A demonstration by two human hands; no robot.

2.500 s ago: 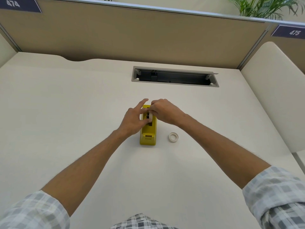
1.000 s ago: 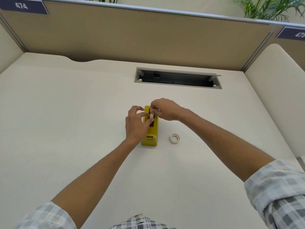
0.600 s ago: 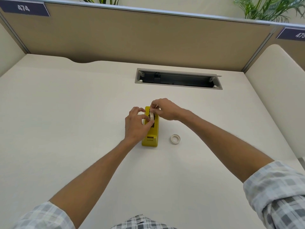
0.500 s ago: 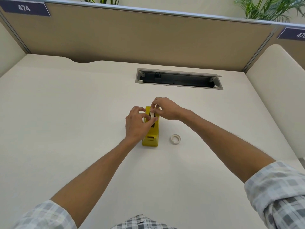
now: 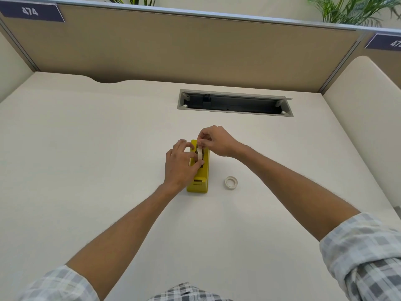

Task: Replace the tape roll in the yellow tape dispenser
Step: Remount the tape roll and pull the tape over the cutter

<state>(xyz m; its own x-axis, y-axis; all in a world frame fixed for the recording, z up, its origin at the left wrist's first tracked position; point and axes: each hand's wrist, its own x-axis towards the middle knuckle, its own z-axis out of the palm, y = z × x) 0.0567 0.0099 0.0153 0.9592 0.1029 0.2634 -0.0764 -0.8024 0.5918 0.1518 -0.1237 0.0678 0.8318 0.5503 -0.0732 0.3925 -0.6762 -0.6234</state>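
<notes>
Both hands (image 5: 181, 164) pinching tape roll (image 5: 199, 154), over dispenser (image 5: 200, 181)

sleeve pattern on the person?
Grey-and-white plaid on both sleeves; clearest on the right one, low right in the head view.

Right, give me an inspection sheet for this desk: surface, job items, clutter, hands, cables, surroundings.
Surface: cream desk, bare apart from the job's things.
Job's things: yellow tape dispenser upright at centre; tape roll on edge in its cradle; second roll flat on the desk, apart, to its right.
Clutter: nothing seen.
Hands: left hand and right hand both pinch the cradled roll.
Cables: nothing seen; open cable tray in the desk behind.
Surroundings: tan partition, number plates, plants beyond.
</notes>
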